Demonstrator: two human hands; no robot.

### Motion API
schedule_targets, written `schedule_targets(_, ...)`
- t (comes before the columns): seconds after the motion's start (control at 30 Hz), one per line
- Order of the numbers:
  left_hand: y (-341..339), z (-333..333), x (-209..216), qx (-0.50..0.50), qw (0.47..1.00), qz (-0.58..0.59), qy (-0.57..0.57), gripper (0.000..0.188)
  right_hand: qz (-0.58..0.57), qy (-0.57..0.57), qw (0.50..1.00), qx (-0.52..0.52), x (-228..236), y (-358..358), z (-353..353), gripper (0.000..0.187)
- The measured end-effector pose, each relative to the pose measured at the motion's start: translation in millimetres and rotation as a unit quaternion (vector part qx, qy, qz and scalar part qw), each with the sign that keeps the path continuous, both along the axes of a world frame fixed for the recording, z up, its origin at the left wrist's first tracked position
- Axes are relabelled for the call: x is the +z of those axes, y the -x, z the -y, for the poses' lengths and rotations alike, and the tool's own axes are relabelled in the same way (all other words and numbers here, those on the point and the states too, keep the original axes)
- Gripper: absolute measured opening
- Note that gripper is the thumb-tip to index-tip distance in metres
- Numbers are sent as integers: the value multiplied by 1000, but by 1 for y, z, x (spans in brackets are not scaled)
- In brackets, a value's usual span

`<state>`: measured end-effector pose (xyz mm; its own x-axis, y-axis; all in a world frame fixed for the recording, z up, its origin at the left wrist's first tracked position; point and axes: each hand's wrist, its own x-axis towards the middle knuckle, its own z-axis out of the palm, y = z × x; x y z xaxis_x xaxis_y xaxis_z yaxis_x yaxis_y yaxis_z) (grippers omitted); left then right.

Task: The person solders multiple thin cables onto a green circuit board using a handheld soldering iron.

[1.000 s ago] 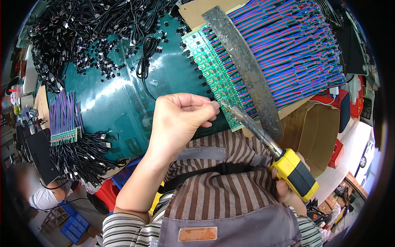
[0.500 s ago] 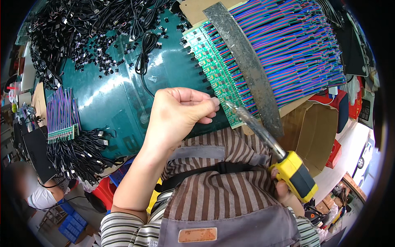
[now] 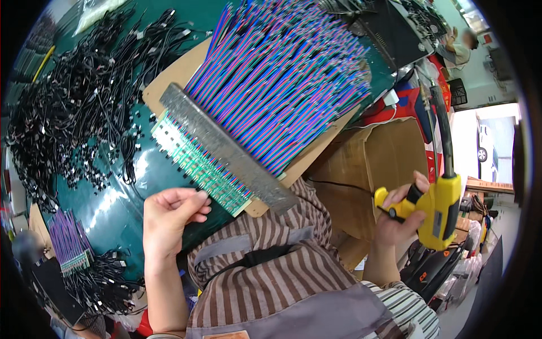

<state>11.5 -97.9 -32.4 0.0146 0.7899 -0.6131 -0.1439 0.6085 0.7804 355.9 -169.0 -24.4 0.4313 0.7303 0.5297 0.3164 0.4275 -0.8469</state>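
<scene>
My left hand (image 3: 167, 223) is closed in a pinch beside the near edge of a row of green circuit boards (image 3: 204, 173); whatever it may hold is too small to make out. Out to the right, my right hand (image 3: 400, 219) grips a yellow and black soldering gun (image 3: 440, 217), its long barrel pointing up and away from the boards. A worn dark metal bar (image 3: 226, 148) lies across the boards. Beyond it fan out many blue, red, green and black wires (image 3: 276, 93), resting on a brown board (image 3: 179, 70).
Black cables (image 3: 84, 107) are heaped on the green mat (image 3: 155, 195) at the left. A smaller bundle of wired boards (image 3: 70, 240) sits at the lower left. An open cardboard box (image 3: 361, 164) stands between the wires and my right hand. Another person (image 3: 460, 48) is at the far right.
The soldering gun has swung away from the boards to the right, its barrel now upward. My view has turned, so the boards appear farther left. My left hand remains pinched near them.
</scene>
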Motion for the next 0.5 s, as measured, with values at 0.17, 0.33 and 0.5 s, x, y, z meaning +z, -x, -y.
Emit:
schedule_targets(0.17,5,3,-1,-22,1000,16,-14,14,88,164,975,-119,-37,-37,-37,29)
schedule_targets(0.33,8,6,-4,12,999,17,-38,19,73,80,994,-34,-31,-19,-18,38)
schedule_targets(0.5,-6,-4,2,-15,996,-26,-82,21,44,57,993,89,-8,16,25,65)
